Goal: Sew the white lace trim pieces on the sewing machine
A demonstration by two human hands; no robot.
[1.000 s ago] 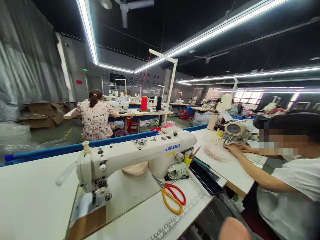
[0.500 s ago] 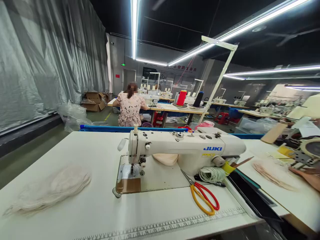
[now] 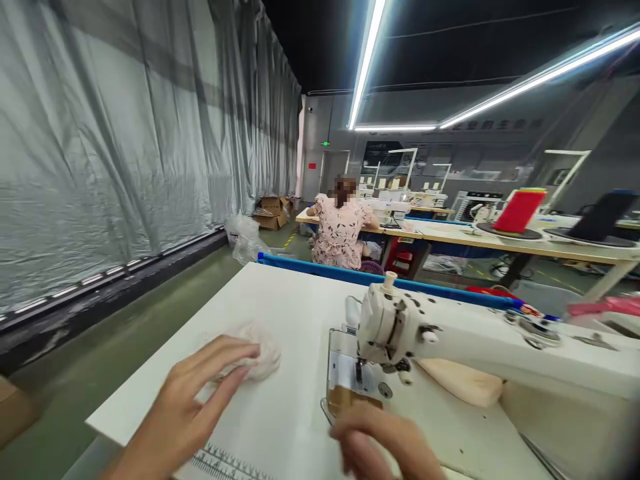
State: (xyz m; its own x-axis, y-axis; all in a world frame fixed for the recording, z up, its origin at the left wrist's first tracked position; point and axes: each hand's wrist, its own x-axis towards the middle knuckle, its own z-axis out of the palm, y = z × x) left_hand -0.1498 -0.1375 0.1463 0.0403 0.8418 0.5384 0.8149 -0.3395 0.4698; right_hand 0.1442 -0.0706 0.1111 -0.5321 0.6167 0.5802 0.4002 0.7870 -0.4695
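My left hand (image 3: 200,387) is at a small pile of thin, pale, sheer fabric pieces (image 3: 265,363) on the left part of the white table. Its thumb and fingers close on the near side of the pile and cover part of it. My right hand (image 3: 385,440) is low in front of the sewing machine's needle area, with its fingers bent and blurred. Nothing shows in it, but its fingertips are partly hidden. The white sewing machine (image 3: 465,333) stands right of the pile, its presser foot (image 3: 359,371) above the metal plate.
A printed ruler strip (image 3: 225,467) runs along the table's front edge. A pale rounded piece (image 3: 465,381) lies under the machine arm. Behind the blue bar (image 3: 310,269) a person (image 3: 340,230) sits at another table. Red (image 3: 520,210) and black thread cones stand there.
The view has turned left and moved closer to the fabric pile. Both my hands have come into sight, the left onto the pile. Scissors handles and cord have left the view.
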